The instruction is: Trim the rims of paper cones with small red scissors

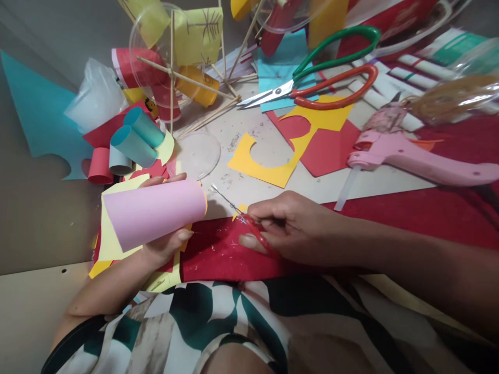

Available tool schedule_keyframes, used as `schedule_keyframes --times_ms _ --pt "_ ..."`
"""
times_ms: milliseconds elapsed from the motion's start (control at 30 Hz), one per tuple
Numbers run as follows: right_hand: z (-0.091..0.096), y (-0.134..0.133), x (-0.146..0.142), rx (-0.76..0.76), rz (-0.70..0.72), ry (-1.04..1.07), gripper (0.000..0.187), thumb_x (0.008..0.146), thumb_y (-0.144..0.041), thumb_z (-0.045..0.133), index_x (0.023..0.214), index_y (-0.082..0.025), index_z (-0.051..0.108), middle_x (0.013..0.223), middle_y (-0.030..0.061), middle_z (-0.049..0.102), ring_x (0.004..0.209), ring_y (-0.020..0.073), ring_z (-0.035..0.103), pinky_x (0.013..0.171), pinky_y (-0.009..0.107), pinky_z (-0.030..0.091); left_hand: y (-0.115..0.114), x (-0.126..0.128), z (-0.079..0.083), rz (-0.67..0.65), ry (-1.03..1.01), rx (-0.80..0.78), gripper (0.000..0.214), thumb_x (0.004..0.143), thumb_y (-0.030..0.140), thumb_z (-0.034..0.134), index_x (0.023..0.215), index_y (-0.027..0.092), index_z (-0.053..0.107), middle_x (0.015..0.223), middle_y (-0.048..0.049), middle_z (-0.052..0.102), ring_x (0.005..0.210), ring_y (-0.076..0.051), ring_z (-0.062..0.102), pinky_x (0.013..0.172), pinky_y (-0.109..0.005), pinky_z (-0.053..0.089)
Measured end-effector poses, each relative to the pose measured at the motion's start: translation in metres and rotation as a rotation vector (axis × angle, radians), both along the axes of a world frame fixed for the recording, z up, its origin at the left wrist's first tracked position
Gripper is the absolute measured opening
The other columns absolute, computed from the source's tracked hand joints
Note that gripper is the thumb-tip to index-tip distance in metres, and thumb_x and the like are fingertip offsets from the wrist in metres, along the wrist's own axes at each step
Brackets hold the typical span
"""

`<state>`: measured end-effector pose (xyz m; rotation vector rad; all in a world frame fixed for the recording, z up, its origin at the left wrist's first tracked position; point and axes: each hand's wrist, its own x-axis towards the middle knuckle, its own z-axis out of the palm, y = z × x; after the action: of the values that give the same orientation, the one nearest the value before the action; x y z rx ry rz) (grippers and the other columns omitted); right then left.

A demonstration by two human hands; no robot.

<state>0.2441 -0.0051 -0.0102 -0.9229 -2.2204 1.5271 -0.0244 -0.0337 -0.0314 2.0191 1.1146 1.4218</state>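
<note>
A pink paper tube (158, 212) lies across my left hand (169, 244), whose fingers wrap round it from behind and below. An orange edge shows at the tube's right end. My right hand (284, 223) is closed on the red handles of small scissors (255, 231). Their thin metal blades point up and left toward the tube's right end, a short way apart from it. A small yellow paper scrap (239, 212) lies just behind the blades.
Larger scissors with green and orange handles (335, 101) lie on cut yellow paper (268, 171) and red paper (329, 148). A pink glue gun (424, 158) rests at the right. Several blue and red paper tubes (134, 146) and a stick-and-paper structure (173, 70) stand behind my left hand.
</note>
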Motion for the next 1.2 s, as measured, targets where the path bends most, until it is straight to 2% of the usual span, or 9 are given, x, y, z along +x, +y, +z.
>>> schedule_keyframes --times_ms 167,367,533,700,833,900,1033,1100,1200 --pt "-0.001 -0.003 -0.003 -0.027 0.013 0.011 0.04 0.077 -0.047 0.063 0.054 -0.019 0.046 0.051 -0.0073 0.03 0.048 0.0075 0.026 0.043 0.019 0.023 -0.001 0.007 0.006 -0.039 0.072 0.051 0.075 0.067 0.047 0.083 0.129 0.025 0.048 0.134 -0.013 0.056 0.128 -0.033 0.053 0.105 -0.051 0.046" --pt "-0.004 -0.002 -0.002 -0.027 -0.021 0.075 0.042 0.08 -0.043 0.058 0.052 -0.02 0.037 0.051 -0.0071 0.026 0.048 0.0066 0.025 0.044 0.02 0.021 -0.002 0.014 0.015 -0.128 0.194 0.059 0.102 0.058 0.042 0.089 0.144 0.024 0.038 0.143 -0.0161 0.051 0.126 -0.032 0.056 0.101 -0.045 0.05" --pt "-0.003 -0.003 -0.001 -0.068 -0.054 0.081 0.044 0.077 -0.044 0.06 0.051 -0.02 0.034 0.05 -0.0076 0.025 0.048 0.0065 0.022 0.043 0.022 0.018 0.001 0.022 0.012 -0.144 0.115 0.11 0.089 0.053 0.04 0.091 0.131 0.027 0.05 0.137 -0.0117 0.058 0.127 -0.032 0.056 0.099 -0.047 0.052" --pt "-0.003 -0.003 0.001 -0.199 -0.105 0.08 0.043 0.075 -0.046 0.067 0.056 -0.02 0.039 0.051 -0.0081 0.027 0.049 0.0066 0.023 0.043 0.022 0.018 0.002 0.02 0.009 -0.182 0.016 0.143 0.091 0.047 0.026 0.094 0.127 0.024 0.05 0.128 -0.0109 0.063 0.12 -0.029 0.061 0.099 -0.045 0.053" --pt "-0.003 -0.002 0.001 -0.259 -0.083 0.045 0.044 0.075 -0.049 0.068 0.057 -0.02 0.04 0.053 -0.0076 0.029 0.05 0.0071 0.026 0.045 0.022 0.02 -0.001 0.016 0.015 -0.134 0.063 0.102 0.096 0.052 0.032 0.093 0.134 0.026 0.044 0.125 -0.0072 0.06 0.116 -0.027 0.06 0.099 -0.045 0.053" --pt "-0.003 -0.003 0.0 -0.254 -0.046 0.015 0.044 0.077 -0.052 0.065 0.058 -0.02 0.042 0.053 -0.0071 0.03 0.05 0.0076 0.028 0.045 0.023 0.021 -0.003 0.014 0.018 -0.083 0.133 0.073 0.088 0.061 0.039 0.088 0.135 0.03 0.042 0.124 -0.0071 0.059 0.115 -0.026 0.06 0.098 -0.048 0.054" --pt "-0.002 -0.003 -0.001 -0.206 -0.011 -0.013 0.045 0.078 -0.054 0.063 0.057 -0.02 0.044 0.055 -0.0061 0.033 0.052 0.0083 0.031 0.046 0.024 0.024 -0.002 0.01 0.019 0.011 0.305 0.046 0.065 0.064 0.043 0.084 0.117 0.03 0.049 0.125 -0.0085 0.057 0.118 -0.032 0.058 0.1 -0.058 0.049" --pt "-0.002 -0.003 -0.001 -0.203 -0.016 -0.013 0.045 0.078 -0.055 0.064 0.056 -0.02 0.045 0.055 -0.0059 0.033 0.052 0.0086 0.031 0.046 0.024 0.024 -0.003 0.008 0.018 0.047 0.3 0.073 0.06 0.062 0.045 0.085 0.109 0.028 0.051 0.124 -0.0096 0.057 0.121 -0.034 0.055 0.102 -0.061 0.045" --pt "-0.001 -0.002 -0.002 -0.223 -0.018 -0.013 0.046 0.077 -0.057 0.063 0.057 -0.02 0.046 0.055 -0.0057 0.034 0.052 0.0087 0.031 0.045 0.024 0.024 -0.007 0.008 0.016 0.148 0.237 -0.019 0.061 0.058 0.052 0.086 0.1 0.025 0.051 0.124 -0.0123 0.057 0.122 -0.037 0.053 0.103 -0.063 0.042"
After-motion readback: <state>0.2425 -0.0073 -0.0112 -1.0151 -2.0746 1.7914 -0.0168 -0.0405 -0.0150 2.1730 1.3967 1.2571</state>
